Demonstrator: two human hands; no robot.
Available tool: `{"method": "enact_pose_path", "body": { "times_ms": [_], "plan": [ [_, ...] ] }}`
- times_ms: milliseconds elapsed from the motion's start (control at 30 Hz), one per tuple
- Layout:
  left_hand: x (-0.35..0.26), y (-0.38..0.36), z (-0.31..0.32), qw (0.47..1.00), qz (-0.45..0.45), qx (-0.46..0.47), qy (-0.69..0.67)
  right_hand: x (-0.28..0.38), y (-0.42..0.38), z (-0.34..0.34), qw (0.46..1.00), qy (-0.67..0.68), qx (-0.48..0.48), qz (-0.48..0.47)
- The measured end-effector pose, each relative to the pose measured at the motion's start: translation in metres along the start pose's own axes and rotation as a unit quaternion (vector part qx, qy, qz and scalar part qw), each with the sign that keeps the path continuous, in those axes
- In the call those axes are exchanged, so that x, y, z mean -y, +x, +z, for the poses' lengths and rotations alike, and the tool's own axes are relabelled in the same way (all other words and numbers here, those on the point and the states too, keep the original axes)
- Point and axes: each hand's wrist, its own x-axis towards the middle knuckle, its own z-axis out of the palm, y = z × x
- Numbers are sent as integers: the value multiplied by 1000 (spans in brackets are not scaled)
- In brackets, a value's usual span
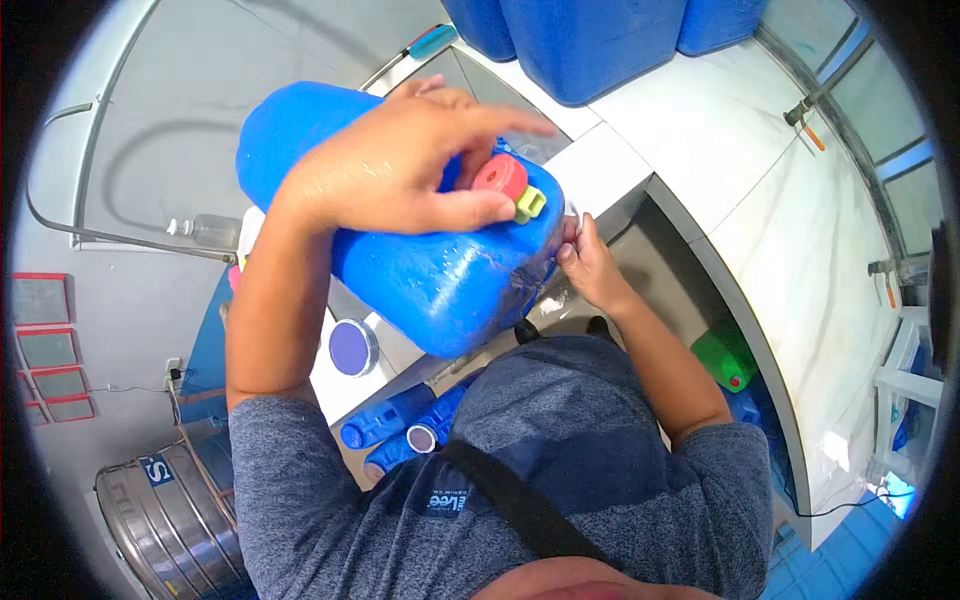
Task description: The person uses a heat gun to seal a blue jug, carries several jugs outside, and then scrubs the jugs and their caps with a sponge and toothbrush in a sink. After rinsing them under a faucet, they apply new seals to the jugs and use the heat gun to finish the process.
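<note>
A blue plastic water jug (450, 285) lies tilted across the counter edge in front of me, wet on its surface. On its near end sits a red cap (501, 176) with a yellow-green spout piece (530, 204). My left hand (415, 155) is over the jug, fingers spread, the index stretched out past the red cap and the thumb along its near side by the spout piece. My right hand (592, 265) is at the jug's right end, thumb and fingers pinched together near the jug's edge. A small pale bit shows by those fingers, too little to name.
Large blue containers (595, 45) stand at the back of the white tiled counter (745, 140). A round purple-topped lid (353, 348) is at the left. Below lie blue bottles (390, 415) and a green container (724, 358). Valves with orange handles (813, 136) line the right wall.
</note>
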Motion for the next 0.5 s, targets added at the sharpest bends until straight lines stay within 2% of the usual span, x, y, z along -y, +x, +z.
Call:
{"method": "enact_pose_path", "body": {
  "times_ms": [67,167,200,233,267,300,333,367,400,433,467,500],
  "plan": [
    [8,1,-4,997,34,-24,-63,1,-4,1,1000,-8,-12,0],
    [9,6,-3,997,80,-7,-10,2,-8,7,998,-47,-11,32],
    [10,6,-5,993,117,-3,0,1,-11,15,999,-28,-40,3],
    [8,0,-8,994,109,-8,2,2,-15,22,997,-9,-67,-26],
    [1,-8,-11,990,135,16,22,11,-22,20,996,-76,-39,-26],
    [-6,-17,-15,985,162,41,44,10,-24,17,996,-77,-32,-31],
    [-17,-34,-17,985,161,48,44,8,-26,13,999,-22,22,44],
    [-31,-53,-21,986,156,45,44,6,-26,9,989,33,74,122],
    [-46,-75,-26,989,91,82,81,1,-15,5,986,-4,76,151],
    [-56,-97,-28,986,26,119,116,8,4,0,988,-91,7,121],
    [-61,-120,-25,986,25,118,114,13,27,-7,978,-177,-63,90],
    [-64,-142,-24,987,-60,114,101,2,54,-17,981,-138,-126,46]
  ]
}}
